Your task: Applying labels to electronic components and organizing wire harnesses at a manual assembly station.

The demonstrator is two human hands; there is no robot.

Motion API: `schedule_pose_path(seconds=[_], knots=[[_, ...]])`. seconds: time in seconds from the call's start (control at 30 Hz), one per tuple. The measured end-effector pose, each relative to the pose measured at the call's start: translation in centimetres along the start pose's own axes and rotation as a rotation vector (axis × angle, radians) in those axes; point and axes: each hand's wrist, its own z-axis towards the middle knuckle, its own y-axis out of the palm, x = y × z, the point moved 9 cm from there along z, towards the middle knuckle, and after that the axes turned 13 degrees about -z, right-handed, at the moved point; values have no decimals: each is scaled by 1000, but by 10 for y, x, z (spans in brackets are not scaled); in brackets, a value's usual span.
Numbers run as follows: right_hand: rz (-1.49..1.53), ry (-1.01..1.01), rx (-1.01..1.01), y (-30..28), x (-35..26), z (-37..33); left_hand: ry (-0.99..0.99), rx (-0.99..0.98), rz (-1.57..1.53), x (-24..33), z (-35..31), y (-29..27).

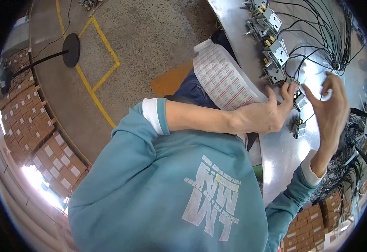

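Centrally, right of frame | left hand (pixel 263 115) spread, fingertips on small metal switch unit (pixel 299 101) on desk (pixel 276 155) | right hand (pixel 332 107) open, pinching nothing visible | unit likely light, rigid; grip its body, not the thin wires (pixel 318 38).

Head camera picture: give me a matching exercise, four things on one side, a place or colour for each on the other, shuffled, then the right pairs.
Things:
1. label sheet
2. black wires
3. yellow floor lines
4. cardboard boxes

Descriptions:
A. painted on the concrete floor
B. stacked along the picture's left edge
C. draped over the person's lap
D. bundled at the metal table's far end

Pairs: 1-C, 2-D, 3-A, 4-B
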Motion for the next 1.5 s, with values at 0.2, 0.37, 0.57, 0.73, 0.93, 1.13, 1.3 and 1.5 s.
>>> schedule_pose_path(seconds=[0.2, 0.37, 0.57, 0.73, 0.93, 1.13, 1.3, 1.5], knots=[[261, -155, 207, -17, 11, -10, 40, 28, 33, 3, 6, 3], [589, -116, -34, 22, -4, -8, 58, 22, 15, 2, 3, 2], [872, -103, -116, 62, -45, -3, 33, 18, -154, 10, -3, -1], [1037, 135, -136, 59, -41, -17, -8, 107, -268, 4, -8, -10], [989, 154, -77, 60, -46, -28, -10, 31, -269, 17, -7, 0], [876, 181, 49, 56, -54, -29, -18, 7, -325, 26, -12, 5], [786, 163, 176, 51, -60, -33, 7, -15, -345, 26, -13, 5], [773, 173, 223, 50, -59, -33, 3, 1, -335, 23, -12, 2]])
